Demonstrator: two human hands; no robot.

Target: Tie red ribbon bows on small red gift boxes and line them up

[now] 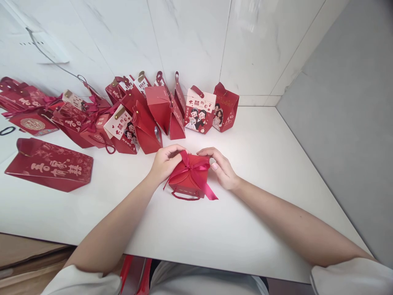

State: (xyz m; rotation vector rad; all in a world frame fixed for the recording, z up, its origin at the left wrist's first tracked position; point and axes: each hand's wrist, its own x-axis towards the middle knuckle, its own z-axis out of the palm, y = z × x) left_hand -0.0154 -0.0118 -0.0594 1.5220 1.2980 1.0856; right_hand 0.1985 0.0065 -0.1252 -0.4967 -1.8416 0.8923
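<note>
A small red gift box [184, 178] with a ribbon bow [190, 167] on top and a twisted cord handle on its near side stands on the white table [260, 151]. Around the box's left side and far corner my left hand [166, 162] is curled, its fingertips partly behind the bow. My right hand [221, 167] is at the box's right side, fingers bent over its far right edge, the thumb apart from the index finger. One ribbon tail hangs down over the near right corner.
Several red gift boxes stand in a row along the tiled wall [190, 41], from far left to a dark red box [226, 107]. A larger red box [52, 164] lies at the left. A grey panel [344, 114] borders the table's right side.
</note>
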